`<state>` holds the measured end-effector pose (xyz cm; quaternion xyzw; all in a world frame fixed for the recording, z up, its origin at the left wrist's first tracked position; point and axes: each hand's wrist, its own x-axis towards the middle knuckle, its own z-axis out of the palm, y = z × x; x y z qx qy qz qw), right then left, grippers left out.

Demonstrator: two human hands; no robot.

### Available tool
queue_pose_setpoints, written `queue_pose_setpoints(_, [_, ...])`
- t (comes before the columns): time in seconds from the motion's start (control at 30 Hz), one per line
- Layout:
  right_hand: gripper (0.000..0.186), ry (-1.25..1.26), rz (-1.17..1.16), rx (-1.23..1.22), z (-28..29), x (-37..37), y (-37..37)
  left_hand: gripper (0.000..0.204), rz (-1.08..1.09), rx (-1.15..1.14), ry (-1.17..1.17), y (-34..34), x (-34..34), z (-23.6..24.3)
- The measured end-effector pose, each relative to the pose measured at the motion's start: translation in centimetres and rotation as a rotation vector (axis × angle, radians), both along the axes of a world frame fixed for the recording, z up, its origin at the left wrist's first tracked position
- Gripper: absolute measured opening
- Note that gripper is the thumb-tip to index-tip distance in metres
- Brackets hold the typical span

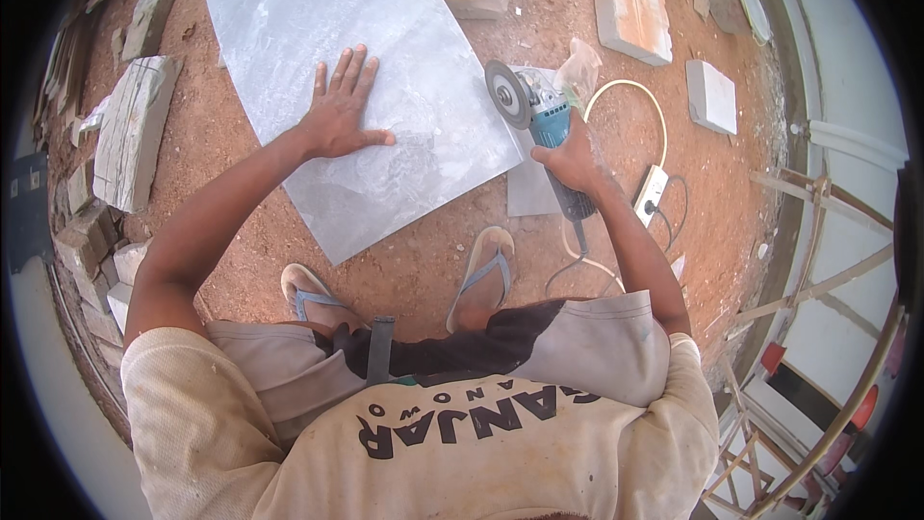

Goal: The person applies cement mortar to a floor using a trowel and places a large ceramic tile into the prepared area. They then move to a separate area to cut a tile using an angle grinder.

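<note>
Left of the grinder (551, 122), the tile (423, 72) looks heavy, stiff and brittle, best steadied on its broad face, where the left hand (339, 121) lies with fingers spread, while the right hand (575, 158), fingers mostly hidden, grips the grinder.

With bent arms (227, 195), the left hand (343, 114) lies flat, splayed; the right hand (574, 156) grips firmly.

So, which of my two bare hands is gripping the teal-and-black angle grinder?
Your right bare hand grips the teal-and-black angle grinder; your left bare hand instead lies with spread fingers on the large grey rectangular tile.
</note>
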<state>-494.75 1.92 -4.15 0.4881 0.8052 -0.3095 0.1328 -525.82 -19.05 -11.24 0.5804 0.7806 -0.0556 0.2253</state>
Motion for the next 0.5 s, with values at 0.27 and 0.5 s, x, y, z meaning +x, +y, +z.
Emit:
queue_pose_setpoints(0.27, [0.107,-0.031,0.004,0.005,0.8,-1.0,-0.1,0.129,0.002,-0.010,0.000,0.0,0.0,0.0])
queue_pose_setpoints(0.5, [0.103,0.022,0.018,0.062,0.0,-1.2,0.1,0.131,0.005,-0.014,0.005,0.1,0.0,-0.1])
